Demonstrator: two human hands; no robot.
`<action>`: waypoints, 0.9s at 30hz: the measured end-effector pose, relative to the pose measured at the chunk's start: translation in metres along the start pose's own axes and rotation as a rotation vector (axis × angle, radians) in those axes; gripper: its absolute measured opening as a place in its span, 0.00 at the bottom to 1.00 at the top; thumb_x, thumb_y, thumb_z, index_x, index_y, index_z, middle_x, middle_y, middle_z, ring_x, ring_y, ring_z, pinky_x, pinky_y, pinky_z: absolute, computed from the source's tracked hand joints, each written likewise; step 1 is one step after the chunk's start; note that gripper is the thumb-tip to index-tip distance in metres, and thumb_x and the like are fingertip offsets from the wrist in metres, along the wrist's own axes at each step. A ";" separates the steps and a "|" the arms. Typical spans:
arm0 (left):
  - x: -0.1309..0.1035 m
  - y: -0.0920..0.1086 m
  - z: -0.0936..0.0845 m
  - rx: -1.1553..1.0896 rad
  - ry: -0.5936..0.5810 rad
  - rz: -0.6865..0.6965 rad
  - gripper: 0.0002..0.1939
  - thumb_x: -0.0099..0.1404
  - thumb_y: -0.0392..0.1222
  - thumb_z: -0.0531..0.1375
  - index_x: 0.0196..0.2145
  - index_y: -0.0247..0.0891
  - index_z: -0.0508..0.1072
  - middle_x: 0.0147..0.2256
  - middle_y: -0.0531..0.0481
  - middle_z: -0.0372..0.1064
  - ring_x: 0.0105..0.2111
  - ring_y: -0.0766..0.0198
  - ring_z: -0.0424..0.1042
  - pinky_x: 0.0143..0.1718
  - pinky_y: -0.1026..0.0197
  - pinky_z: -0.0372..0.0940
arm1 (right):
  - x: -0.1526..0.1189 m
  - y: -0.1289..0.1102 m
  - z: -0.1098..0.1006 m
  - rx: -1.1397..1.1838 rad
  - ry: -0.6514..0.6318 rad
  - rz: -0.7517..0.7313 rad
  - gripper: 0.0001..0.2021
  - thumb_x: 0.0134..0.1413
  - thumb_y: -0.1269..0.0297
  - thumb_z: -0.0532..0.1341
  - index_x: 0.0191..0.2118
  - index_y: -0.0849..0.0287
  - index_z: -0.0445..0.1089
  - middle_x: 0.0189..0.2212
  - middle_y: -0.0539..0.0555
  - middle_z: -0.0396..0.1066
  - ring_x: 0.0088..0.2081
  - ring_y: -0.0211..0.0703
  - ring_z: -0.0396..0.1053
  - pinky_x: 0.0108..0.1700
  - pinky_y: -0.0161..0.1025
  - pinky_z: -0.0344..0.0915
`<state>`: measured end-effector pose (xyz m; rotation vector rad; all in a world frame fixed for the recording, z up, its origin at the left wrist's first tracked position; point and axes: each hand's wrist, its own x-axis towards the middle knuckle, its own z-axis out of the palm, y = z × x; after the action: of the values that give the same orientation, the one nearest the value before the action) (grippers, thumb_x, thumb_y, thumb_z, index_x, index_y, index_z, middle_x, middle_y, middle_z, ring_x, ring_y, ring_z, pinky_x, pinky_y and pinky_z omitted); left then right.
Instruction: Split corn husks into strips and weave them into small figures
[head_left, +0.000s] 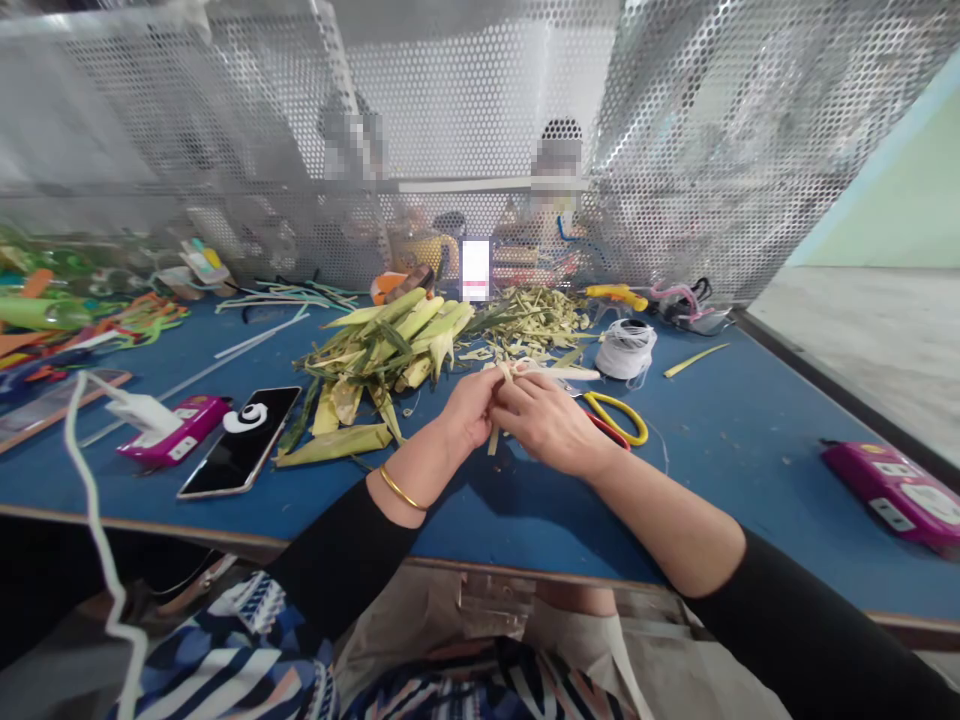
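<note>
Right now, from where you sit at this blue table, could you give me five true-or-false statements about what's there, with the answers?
1. Both hands meet at a pale strip. True.
2. The gold bangle is on the right wrist. False: it is on the left.
3. The yellow-and-red-handled scissors are in the left hand. False: they lie beside the right hand.
4. The black-screened phone lies left of the husk pile. True.
5. The bundle of white cord is left of the husk pile. False: it is to the right.
</note>
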<state>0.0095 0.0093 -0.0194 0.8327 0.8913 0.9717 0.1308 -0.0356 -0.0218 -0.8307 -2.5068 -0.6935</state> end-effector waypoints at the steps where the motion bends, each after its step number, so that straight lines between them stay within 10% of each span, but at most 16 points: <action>1: 0.000 -0.001 -0.001 -0.026 -0.016 0.005 0.07 0.55 0.32 0.60 0.23 0.35 0.65 0.20 0.57 0.60 0.19 0.74 0.59 0.21 0.70 0.56 | 0.000 0.000 0.001 0.015 0.013 0.026 0.14 0.65 0.71 0.50 0.32 0.59 0.72 0.31 0.56 0.68 0.37 0.46 0.63 0.50 0.45 0.58; 8: -0.007 0.004 0.001 0.029 -0.027 0.060 0.07 0.62 0.34 0.57 0.27 0.33 0.73 0.23 0.51 0.69 0.23 0.70 0.69 0.28 0.68 0.67 | -0.006 0.009 0.003 0.383 0.338 0.772 0.08 0.59 0.64 0.56 0.29 0.57 0.65 0.31 0.54 0.68 0.34 0.43 0.65 0.36 0.39 0.60; 13: -0.007 0.004 0.002 0.103 -0.012 0.087 0.09 0.64 0.35 0.56 0.31 0.32 0.76 0.24 0.49 0.72 0.22 0.69 0.70 0.27 0.67 0.69 | -0.004 0.016 0.012 0.874 0.283 1.187 0.09 0.51 0.59 0.58 0.25 0.57 0.64 0.20 0.48 0.65 0.23 0.38 0.63 0.27 0.37 0.59; 27: -0.004 0.005 -0.002 0.079 -0.087 0.015 0.11 0.66 0.36 0.56 0.30 0.33 0.76 0.19 0.52 0.66 0.18 0.71 0.65 0.20 0.69 0.63 | -0.001 0.018 0.019 1.320 0.297 1.389 0.08 0.48 0.61 0.64 0.26 0.59 0.68 0.18 0.47 0.68 0.17 0.34 0.64 0.22 0.33 0.64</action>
<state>0.0045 0.0081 -0.0148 0.9433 0.8540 0.9110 0.1386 -0.0127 -0.0314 -1.3140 -1.0593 1.0610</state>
